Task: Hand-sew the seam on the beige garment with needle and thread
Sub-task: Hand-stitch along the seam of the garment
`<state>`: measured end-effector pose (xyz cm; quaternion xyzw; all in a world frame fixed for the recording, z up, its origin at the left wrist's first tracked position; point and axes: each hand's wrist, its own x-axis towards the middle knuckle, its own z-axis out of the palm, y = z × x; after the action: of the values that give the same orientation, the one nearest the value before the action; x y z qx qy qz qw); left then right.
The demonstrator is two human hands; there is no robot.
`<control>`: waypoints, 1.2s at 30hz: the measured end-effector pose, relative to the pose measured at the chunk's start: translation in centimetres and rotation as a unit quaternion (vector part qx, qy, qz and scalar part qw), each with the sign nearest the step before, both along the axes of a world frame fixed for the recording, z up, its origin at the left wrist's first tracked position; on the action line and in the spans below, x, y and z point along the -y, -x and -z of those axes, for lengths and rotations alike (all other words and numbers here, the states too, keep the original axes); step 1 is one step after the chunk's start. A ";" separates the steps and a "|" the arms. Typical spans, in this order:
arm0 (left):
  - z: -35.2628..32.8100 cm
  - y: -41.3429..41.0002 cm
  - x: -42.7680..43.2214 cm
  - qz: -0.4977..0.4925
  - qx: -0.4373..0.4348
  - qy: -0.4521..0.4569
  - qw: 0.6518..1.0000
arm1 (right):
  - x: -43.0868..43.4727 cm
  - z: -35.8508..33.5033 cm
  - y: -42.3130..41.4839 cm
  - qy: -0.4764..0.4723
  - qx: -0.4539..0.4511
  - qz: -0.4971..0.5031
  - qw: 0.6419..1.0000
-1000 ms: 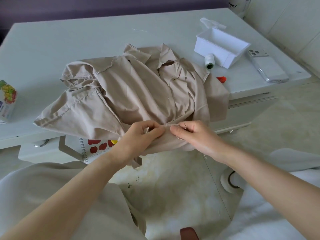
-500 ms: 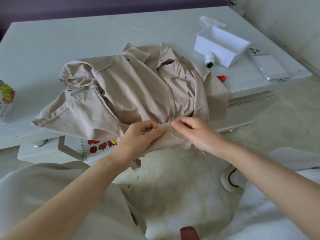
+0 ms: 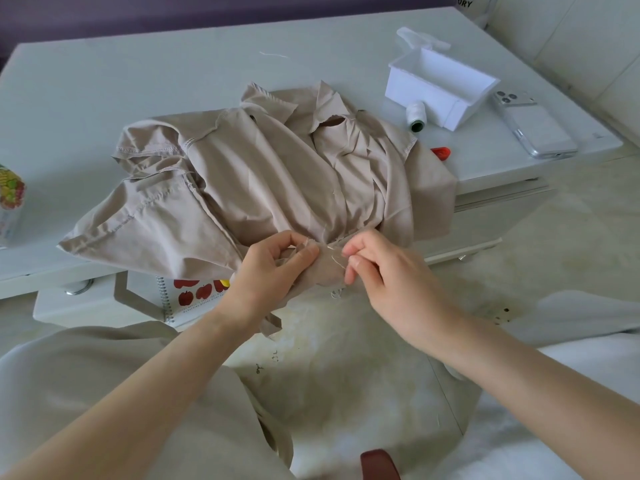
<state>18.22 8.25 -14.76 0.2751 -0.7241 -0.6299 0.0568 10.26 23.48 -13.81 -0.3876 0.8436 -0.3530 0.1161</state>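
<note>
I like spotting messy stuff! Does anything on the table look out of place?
A loose thread snippet lies alone on the table, and the thread spool lies on its side beside the white box. Nothing looks spilled or broken.

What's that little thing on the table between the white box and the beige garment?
A white spool of thread with a dark green end, lying close by the white box and near the beige garment. The head view shows it.
</note>
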 end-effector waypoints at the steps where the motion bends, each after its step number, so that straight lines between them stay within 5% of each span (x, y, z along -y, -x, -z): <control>1: 0.0 0.0 0.0 -0.002 -0.003 0.002 1.000 | 0.0 0.1 -0.2 0.001 0.001 0.000 1.000; 19: 0.0 -0.3 -0.1 0.017 -0.025 0.006 1.000 | 0.8 -0.1 -0.8 -0.045 -0.003 0.019 0.999; 30: 0.0 -0.3 -0.3 0.029 -0.042 0.023 0.998 | 2.4 -0.1 -1.3 -0.011 0.139 0.061 0.988; 36: 0.6 -0.1 0.1 -0.003 -0.032 0.070 0.997 | 1.9 0.3 -1.8 -0.020 0.178 0.005 0.984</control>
<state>18.37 8.10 -15.37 0.2528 -0.7636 -0.5855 0.1011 12.06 21.55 -14.07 -0.3124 0.8182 -0.3998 0.2704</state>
